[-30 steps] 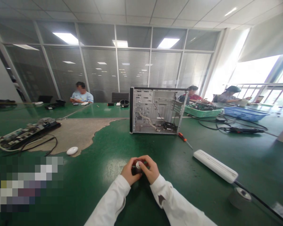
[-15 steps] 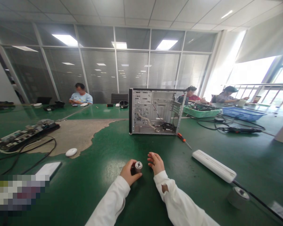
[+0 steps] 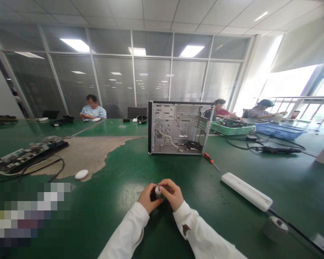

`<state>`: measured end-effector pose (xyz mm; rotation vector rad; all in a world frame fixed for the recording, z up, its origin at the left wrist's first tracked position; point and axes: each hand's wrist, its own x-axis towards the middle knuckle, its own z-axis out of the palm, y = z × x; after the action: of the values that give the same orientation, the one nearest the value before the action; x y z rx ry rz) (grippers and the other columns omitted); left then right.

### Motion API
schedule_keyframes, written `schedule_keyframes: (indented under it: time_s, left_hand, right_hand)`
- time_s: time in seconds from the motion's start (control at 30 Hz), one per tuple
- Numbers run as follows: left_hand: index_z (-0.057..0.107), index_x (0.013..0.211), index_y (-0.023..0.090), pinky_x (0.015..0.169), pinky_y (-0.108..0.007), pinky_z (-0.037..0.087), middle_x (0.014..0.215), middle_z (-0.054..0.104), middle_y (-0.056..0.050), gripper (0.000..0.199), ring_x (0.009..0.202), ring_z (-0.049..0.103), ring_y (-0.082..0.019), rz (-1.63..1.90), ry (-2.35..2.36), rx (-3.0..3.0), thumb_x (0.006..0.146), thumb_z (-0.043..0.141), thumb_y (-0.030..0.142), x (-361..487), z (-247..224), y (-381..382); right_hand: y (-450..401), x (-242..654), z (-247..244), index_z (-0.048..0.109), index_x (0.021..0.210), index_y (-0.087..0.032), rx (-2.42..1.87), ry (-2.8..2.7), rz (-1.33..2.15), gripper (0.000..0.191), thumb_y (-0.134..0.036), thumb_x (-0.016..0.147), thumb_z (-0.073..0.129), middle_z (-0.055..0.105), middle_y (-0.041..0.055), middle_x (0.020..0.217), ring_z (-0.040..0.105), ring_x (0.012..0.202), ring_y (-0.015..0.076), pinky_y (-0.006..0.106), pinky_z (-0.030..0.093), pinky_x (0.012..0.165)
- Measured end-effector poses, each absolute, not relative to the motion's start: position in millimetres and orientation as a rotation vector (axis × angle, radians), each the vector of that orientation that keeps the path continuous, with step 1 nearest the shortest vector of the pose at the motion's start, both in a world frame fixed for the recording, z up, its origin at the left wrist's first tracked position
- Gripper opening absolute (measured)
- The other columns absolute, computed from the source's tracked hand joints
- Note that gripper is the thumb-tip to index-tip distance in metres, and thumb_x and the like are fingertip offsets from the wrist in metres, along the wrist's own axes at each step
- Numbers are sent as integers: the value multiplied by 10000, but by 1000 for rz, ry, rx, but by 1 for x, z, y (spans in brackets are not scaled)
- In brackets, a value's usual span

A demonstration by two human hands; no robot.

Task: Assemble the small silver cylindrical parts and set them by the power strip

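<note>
My left hand point(image 3: 148, 199) is wrapped round the side of a small silver metal cylinder point(image 3: 158, 193), which stands upright on the green table. The cylinder's round top has a dark centre. From the right, my right hand point(image 3: 172, 194) reaches over it, thumb and fingers pinched together at its top rim. Whether a small part sits between those fingertips is hidden. A similar, wider metal cylinder point(image 3: 275, 229) stands at the lower right, beside a black cable.
An open computer case point(image 3: 178, 127) stands ahead, with an orange screwdriver point(image 3: 209, 158) by its corner. A white power strip point(image 3: 247, 190) lies to the right. Green point(image 3: 232, 129) and blue baskets point(image 3: 280, 131) stand farther back. A stripped circuit assembly point(image 3: 29, 154) lies left. Several people sit beyond.
My right hand has moved left and closed its fingers at the cylinder's top; before, it hovered apart from it, half open. My left hand keeps its hold.
</note>
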<state>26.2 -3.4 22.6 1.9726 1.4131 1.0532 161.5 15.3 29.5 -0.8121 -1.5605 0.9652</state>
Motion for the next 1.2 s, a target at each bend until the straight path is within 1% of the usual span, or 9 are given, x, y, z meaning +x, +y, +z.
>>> schedule_keyframes:
  time_s: [0.1,0.23,0.47,0.87,1.2]
  left_hand:
    - [497,838,174,632,-251,389,771,569,-8,291,708,511,-150,1058,1407,1989,567,595,214,26,22,-3]
    - [500,820,177,632,-248,385,753,566,2,272,701,508,-146,1060,1406,1999,567,595,210,26,22,-4]
    - [498,810,180,623,-245,387,741,559,7,264,687,502,-142,1058,1413,1996,566,596,202,26,24,-4]
    - [492,801,167,617,-236,380,725,545,7,254,673,492,-133,1059,1391,1971,567,588,185,27,26,-5]
    - [500,790,172,606,-234,376,709,547,11,245,665,489,-132,1054,1402,1981,565,592,193,27,27,-6]
  right_hand:
    - [13,162,32,599,715,-184,-812,-1653,861,100,-211,649,530,545,31,790,507,691,122,216,396,547]
    - [14,164,33,599,729,-185,-853,-1648,845,115,-186,644,522,550,28,789,511,675,120,219,395,546]
    - [11,164,37,600,692,-201,-801,-1643,843,95,-195,645,518,553,26,769,508,689,130,230,399,556]
    - [9,163,38,577,693,-196,-785,-1692,767,98,-180,672,483,551,29,777,511,725,132,232,399,576]
    - [8,163,41,581,679,-205,-797,-1668,815,80,-176,632,524,551,24,775,515,708,134,230,399,559]
